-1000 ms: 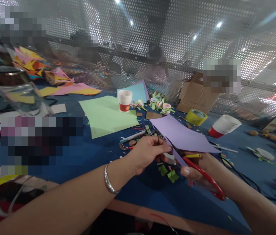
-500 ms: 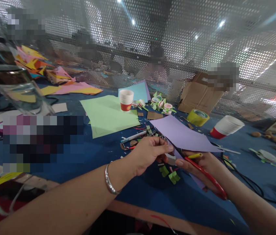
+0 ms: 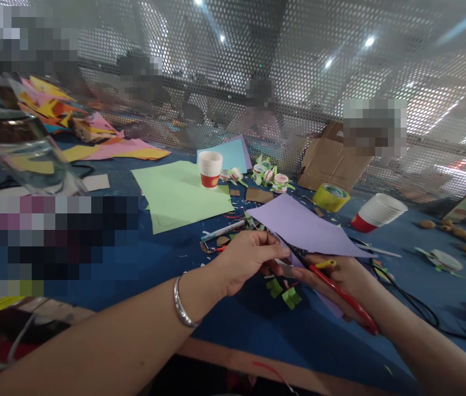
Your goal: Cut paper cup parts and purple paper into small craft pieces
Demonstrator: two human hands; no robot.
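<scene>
My left hand [image 3: 245,258] pinches the near edge of a purple paper sheet [image 3: 302,225] held just above the blue table [image 3: 133,264]. Under the sheet's right side, my right hand [image 3: 340,280] grips red-handled scissors [image 3: 340,294], whose blades reach into the paper close to my left fingertips. A silver bangle [image 3: 183,308] sits on my left wrist. Small green paper scraps [image 3: 284,291] lie on the table below both hands.
A light green sheet [image 3: 179,192], a paper cup [image 3: 210,168], a pen [image 3: 224,230], yellow tape roll [image 3: 330,197], a tipped cup [image 3: 377,212], a cardboard box [image 3: 332,157] and coloured paper piles [image 3: 71,126] cover the table. A glass jar [image 3: 22,148] stands left. Perforated metal screen behind.
The scissor handles have drawn together and the blades have moved further into the purple sheet. My left hand has kept its pinch on the edge.
</scene>
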